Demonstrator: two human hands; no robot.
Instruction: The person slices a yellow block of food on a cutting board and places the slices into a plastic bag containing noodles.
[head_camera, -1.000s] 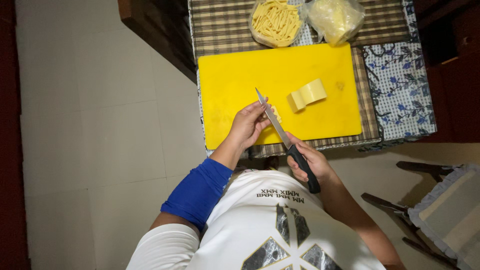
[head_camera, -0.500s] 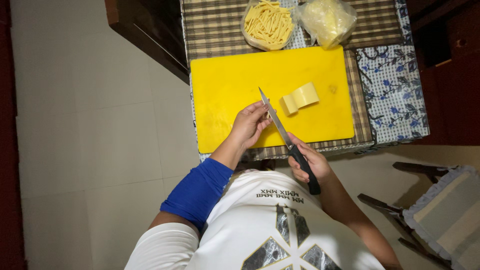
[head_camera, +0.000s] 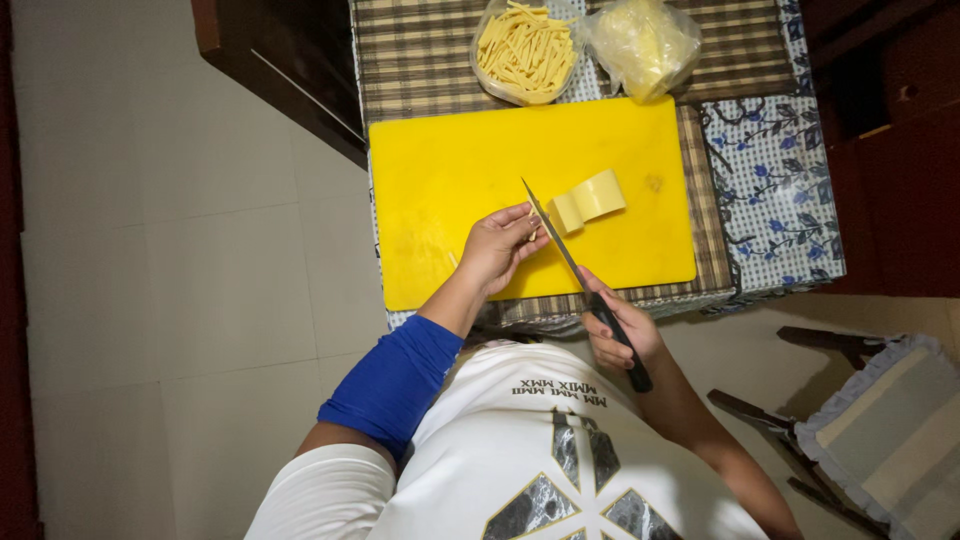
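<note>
Not much is changed from the pictures taken a moment ago: the long knife with a black handle (head_camera: 585, 285) is held in the same slant, and the pale yellow folded strip of dough (head_camera: 588, 199) is seen in the same spot on the big yellow plastic cutting board (head_camera: 450, 180), so the work with the blade is judged to be in the same step as before. The view is only shifted a little by the head camera. The right hand (head_camera: 620, 330) is wrapped tightly around the black handle, just past the edge of the small table with a checked cloth (head_camera: 420, 50). The left hand (head_camera: 497, 250) is curled up at the flat of the blade near its tip, and some tiny pale bits seem to be pinched in its fingers; what they are cannot be told. The folded strip is left lying just beside the blade's tip, on the far side, and whether it is touched by the blade cannot be told. A clear plastic tub of thin yellow cut strips (head_camera: 525, 50) and a clear plastic bag of yellow stuff (head_camera: 645, 40) are set past the board, both cut off by the top edge. The right arm is cut off below. A chair with a frilled cushion (head_camera: 880, 430) is only partly shown.
</note>
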